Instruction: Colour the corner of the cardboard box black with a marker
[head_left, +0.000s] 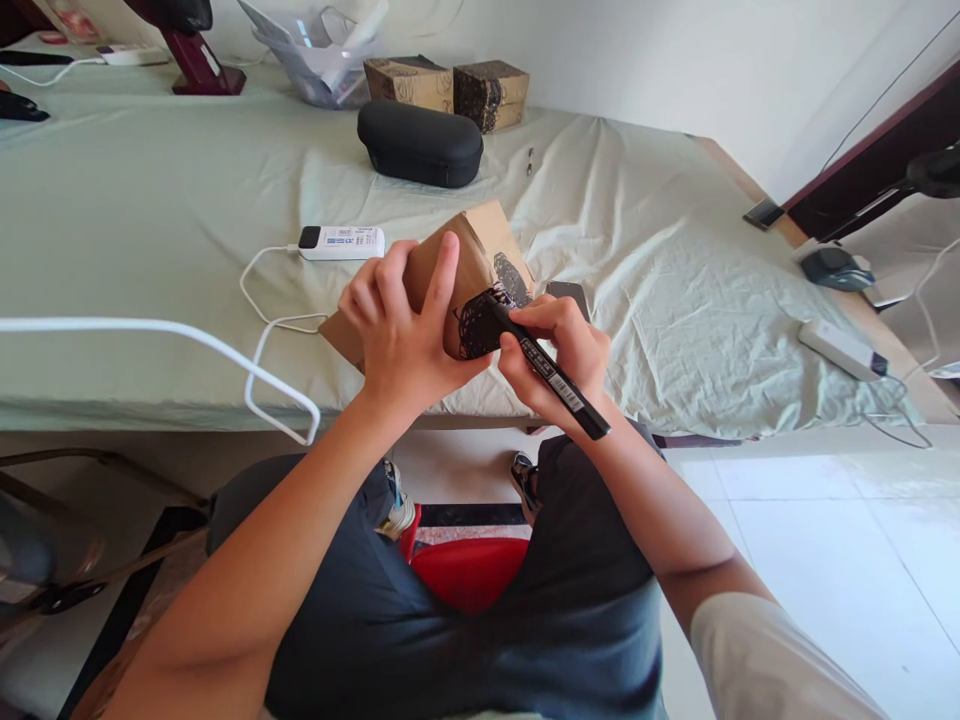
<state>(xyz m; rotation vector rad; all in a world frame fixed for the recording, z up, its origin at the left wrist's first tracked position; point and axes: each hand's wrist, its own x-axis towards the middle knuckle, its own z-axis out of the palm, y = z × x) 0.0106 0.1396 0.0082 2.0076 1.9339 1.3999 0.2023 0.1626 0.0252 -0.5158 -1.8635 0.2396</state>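
Observation:
A brown cardboard box (pixel 495 228) is tilted at the table's front edge, with black scribbled patches around one of its corners. My left hand (pixel 405 325) spreads over the box and grips it, thumb and fingers on different sides. In my right hand (pixel 562 350) is a black marker pen (pixel 559 380), pinched between thumb and fingers. Its tip meets the black scribble near the box's corner. Partly hidden behind my right hand lies a dark flat object (pixel 568 294) on the cloth.
Behind stand a black zip case (pixel 420 145), two scribbled cardboard boxes (pixel 491 95) and a clear plastic basket (pixel 319 65). A white device (pixel 343 242) with a cable lies left of my hands. Another white device (pixel 841 348) and a computer mouse (pixel 836 268) are at right.

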